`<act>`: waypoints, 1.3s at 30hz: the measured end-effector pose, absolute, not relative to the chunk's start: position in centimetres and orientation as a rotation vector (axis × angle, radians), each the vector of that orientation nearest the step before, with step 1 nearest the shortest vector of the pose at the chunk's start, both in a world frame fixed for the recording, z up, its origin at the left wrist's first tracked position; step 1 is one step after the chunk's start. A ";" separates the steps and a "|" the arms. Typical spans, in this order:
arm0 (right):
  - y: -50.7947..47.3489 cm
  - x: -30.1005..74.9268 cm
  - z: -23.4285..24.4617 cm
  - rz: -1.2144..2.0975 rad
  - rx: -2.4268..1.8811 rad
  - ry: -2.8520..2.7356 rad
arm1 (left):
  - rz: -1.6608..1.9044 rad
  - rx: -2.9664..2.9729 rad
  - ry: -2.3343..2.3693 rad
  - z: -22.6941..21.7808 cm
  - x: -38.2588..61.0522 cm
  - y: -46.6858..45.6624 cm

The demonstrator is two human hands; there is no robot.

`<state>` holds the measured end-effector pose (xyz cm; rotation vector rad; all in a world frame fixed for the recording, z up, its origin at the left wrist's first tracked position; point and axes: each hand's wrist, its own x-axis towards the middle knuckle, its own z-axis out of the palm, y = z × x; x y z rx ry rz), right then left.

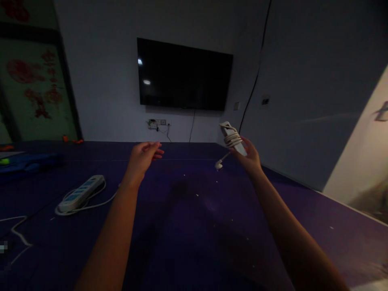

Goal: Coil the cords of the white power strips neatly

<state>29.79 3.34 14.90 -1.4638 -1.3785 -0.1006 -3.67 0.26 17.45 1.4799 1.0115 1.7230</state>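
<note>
My right hand (251,158) grips the lower end of a white power strip (240,148), which is tilted above the purple surface. A pale cord (233,139) is wound several times around the strip's middle. From it a short length leads to a white plug (218,164) just left of the hand; whether the plug touches the surface I cannot tell. My left hand (144,155) is raised with nothing in it, its fingers loosely bent and the thumb apart. A second white power strip (81,193) with blue socket faces lies to the left, its cord loosely around it.
The wide purple surface (188,226) carries small white scraps. A white cable (21,234) and a blue item (33,162) lie at the left. On the far wall hangs a dark television (184,74) above wall sockets (160,122). A grey wall (297,133) borders the right side.
</note>
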 end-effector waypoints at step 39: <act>0.3 11.7 15.3 0.938 -0.738 -1.842 | 1.568 1.145 0.722 17.4 -3.1 0.1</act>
